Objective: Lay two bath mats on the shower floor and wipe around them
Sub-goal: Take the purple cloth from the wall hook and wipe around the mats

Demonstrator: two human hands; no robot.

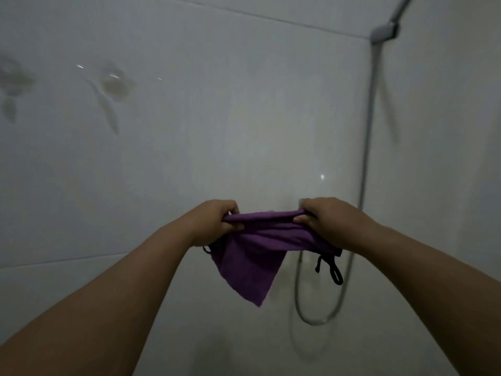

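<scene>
A purple cloth with black edging and a black hanging loop is stretched between both hands in front of the white shower wall. My left hand grips its left end and my right hand grips its right end. A loose corner of the cloth hangs down below them. No bath mat and no shower floor are in view.
The tiled wall fills the view, with faint flower decals at the upper left. A shower head holder sits in the upper right corner, and its grey hose runs down and loops behind the cloth.
</scene>
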